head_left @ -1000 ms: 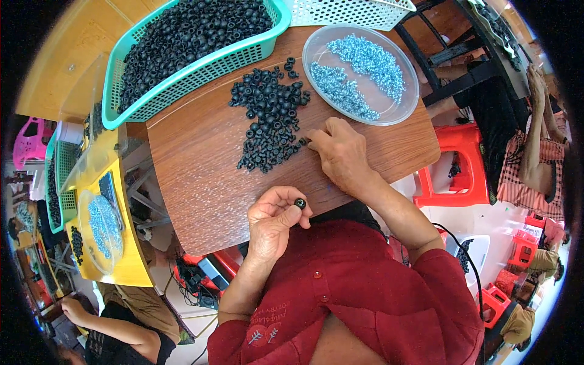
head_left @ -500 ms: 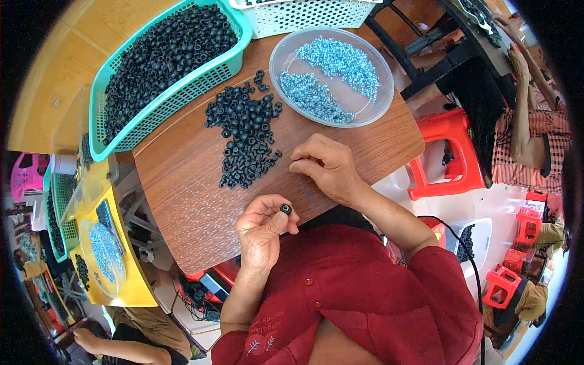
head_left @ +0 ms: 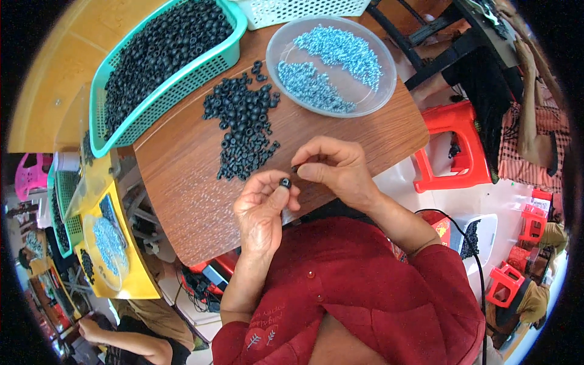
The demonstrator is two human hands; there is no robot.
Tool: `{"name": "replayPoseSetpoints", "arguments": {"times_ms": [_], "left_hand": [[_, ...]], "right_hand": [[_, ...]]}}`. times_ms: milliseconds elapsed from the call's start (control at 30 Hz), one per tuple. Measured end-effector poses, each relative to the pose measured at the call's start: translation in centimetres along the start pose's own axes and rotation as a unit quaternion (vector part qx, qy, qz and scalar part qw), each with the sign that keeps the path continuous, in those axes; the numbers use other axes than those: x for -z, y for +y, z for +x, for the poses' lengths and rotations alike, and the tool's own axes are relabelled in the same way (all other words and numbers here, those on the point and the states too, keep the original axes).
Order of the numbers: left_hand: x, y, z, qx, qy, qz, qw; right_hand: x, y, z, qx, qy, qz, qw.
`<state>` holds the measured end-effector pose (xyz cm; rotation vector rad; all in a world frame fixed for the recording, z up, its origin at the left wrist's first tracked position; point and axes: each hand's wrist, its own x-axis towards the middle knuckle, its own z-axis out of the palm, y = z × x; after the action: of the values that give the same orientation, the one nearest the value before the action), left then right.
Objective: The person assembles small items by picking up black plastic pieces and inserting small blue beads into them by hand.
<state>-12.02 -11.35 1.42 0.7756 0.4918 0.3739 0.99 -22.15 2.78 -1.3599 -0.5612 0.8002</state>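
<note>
Between the thumb and fingers of my left hand (head_left: pixel 258 210) is a small black round cap (head_left: pixel 285 182), its hollow end facing up. Just to its right, my right hand (head_left: pixel 340 173) pinches a tiny black piece (head_left: pixel 295 168), mostly hidden by the fingertips. The two hands are close but apart, over the near edge of the brown wooden table (head_left: pixel 182 207). Beyond them lies a pile of black caps (head_left: pixel 243 112), with smaller black rings (head_left: pixel 243 159) at its near end.
A teal basket (head_left: pixel 164 118) full of black caps stands at the far left, beside a white basket (head_left: pixel 298 11). A clear round bowl (head_left: pixel 331 109) holds two heaps of shiny blue small parts. Red stools (head_left: pixel 453 146) and other people are around the table.
My left hand has risen toward my right hand, bringing the cap closer to its fingertips. A tiny black piece now shows in my right hand's pinch.
</note>
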Motion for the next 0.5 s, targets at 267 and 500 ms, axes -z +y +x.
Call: {"name": "replayPoseSetpoints", "arguments": {"times_ms": [267,500], "left_hand": [[-0.3,-0.2,0.3,-0.038,0.010,0.019,0.999],[0.0,-0.1,0.5,-0.047,0.013,0.030,0.998]], "right_hand": [[-0.6,0.3,-0.1,0.065,-0.007,0.030,0.997],[-0.9,0.8,-0.2,0.018,-0.012,0.064,0.998]]}}
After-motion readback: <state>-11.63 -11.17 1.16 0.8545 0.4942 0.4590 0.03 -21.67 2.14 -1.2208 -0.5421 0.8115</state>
